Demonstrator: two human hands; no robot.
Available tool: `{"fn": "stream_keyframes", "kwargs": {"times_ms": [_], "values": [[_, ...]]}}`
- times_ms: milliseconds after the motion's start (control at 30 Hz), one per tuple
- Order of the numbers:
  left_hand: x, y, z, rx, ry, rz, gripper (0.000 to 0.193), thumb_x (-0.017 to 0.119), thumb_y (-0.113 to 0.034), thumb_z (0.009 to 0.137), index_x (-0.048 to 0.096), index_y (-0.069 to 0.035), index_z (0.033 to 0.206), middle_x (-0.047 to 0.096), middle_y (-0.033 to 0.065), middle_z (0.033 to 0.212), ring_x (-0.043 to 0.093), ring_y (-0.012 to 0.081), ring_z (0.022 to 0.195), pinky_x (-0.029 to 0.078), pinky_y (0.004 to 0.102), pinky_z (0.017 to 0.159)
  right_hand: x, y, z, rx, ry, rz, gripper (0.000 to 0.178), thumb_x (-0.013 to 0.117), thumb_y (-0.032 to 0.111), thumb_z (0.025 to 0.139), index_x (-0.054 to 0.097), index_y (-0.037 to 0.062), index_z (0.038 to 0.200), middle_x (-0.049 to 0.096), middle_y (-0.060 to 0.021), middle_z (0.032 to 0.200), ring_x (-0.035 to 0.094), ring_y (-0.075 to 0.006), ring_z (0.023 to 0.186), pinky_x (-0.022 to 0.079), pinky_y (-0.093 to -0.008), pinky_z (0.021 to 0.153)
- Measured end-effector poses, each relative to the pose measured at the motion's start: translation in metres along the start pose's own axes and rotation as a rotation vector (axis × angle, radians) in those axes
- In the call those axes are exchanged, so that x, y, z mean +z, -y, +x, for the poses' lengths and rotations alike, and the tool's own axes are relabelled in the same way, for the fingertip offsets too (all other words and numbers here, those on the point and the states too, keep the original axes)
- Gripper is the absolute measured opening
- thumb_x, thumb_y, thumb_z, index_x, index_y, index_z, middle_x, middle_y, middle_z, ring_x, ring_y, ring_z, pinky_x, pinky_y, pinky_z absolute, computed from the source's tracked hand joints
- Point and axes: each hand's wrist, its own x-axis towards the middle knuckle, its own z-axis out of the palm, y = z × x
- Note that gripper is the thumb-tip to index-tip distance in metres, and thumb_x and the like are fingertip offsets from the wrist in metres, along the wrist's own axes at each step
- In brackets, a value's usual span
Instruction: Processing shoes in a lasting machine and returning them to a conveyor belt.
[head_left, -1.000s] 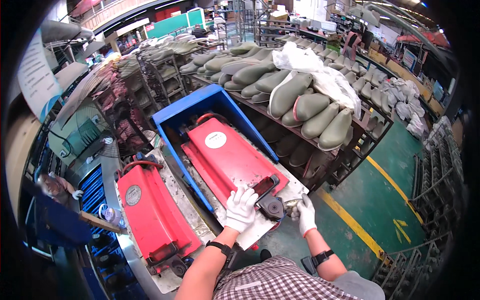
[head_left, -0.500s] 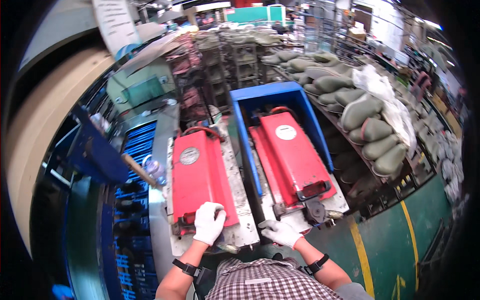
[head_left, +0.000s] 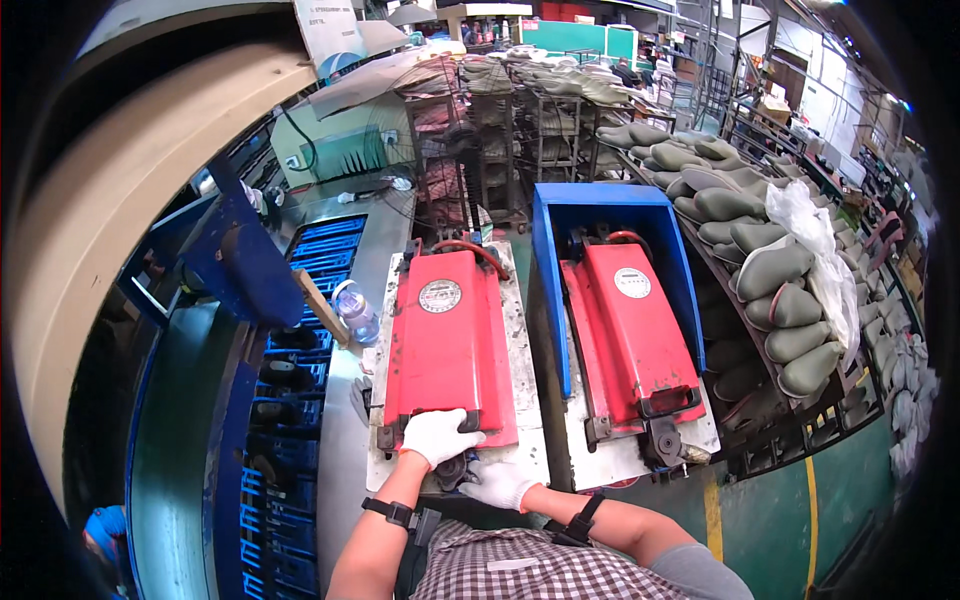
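Note:
Two machines with red metal covers stand side by side in front of me. My left hand (head_left: 438, 438), in a white knitted glove, is curled over the front edge of the left red cover (head_left: 450, 340), where its handle is mostly hidden beneath the fingers. Just below it is a dark round fitting (head_left: 453, 470) on the machine's front. My right hand (head_left: 500, 486), gloved the same way, reaches in from the right with its fingers bent against this fitting. What they grip is hidden. The right red cover (head_left: 640, 335) is down, its black front handle (head_left: 668, 402) untouched.
A blue hood (head_left: 605, 195) surrounds the right machine's back and sides. Grey-green boot-shaped pieces (head_left: 775, 270) crowd a rack at right, partly under white plastic. On the left bench (head_left: 345, 440) stand a clear bottle (head_left: 357, 312) and a wooden-handled tool (head_left: 318, 305).
My right hand has moved left from the gap between the machines to the left machine's front fitting. My left hand stays at that cover's front edge. The view has shifted, placing both machines farther right.

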Motion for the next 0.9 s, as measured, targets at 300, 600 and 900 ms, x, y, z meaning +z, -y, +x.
{"fn": "stream_keyframes", "kwargs": {"times_ms": [300, 600, 900], "values": [[-0.013, 0.0, 0.017, -0.027, 0.244, 0.029, 0.075, 0.069, -0.071, 0.074, 0.076, -0.006, 0.11, 0.075, 0.0202, 0.114, 0.072, 0.0346, 0.108, 0.054, 0.0439, 0.095, -0.004, 0.007, -0.005, 0.02, -0.014, 0.02, 0.051, 0.061, 0.051, 0.097, 0.064, 0.0036, 0.117, 0.073, -0.0254, 0.101, 0.07, -0.0438, 0.095, 0.054, -0.0514, 0.085], [-0.014, 0.0, 0.017, -0.026, 0.232, 0.023, 0.075, 0.07, -0.07, 0.074, 0.075, -0.006, 0.113, 0.074, 0.0208, 0.116, 0.072, 0.0349, 0.109, 0.054, 0.0435, 0.096, -0.002, 0.004, -0.005, -0.019, -0.044, 0.02, 0.054, 0.058, 0.052, 0.097, 0.062, 0.0024, 0.117, 0.073, -0.0255, 0.096, 0.071, -0.0443, 0.091, 0.055, -0.0512, 0.082], [-0.012, 0.001, 0.017, -0.025, 0.227, 0.025, 0.074, 0.07, -0.07, 0.074, 0.075, -0.007, 0.113, 0.074, 0.0198, 0.117, 0.072, 0.0344, 0.109, 0.054, 0.0442, 0.096, 0.001, 0.001, -0.003, -0.027, -0.062, 0.043, 0.051, 0.06, 0.05, 0.097, 0.064, 0.0025, 0.116, 0.073, -0.0251, 0.096, 0.071, -0.044, 0.091, 0.055, -0.0509, 0.081]]}}
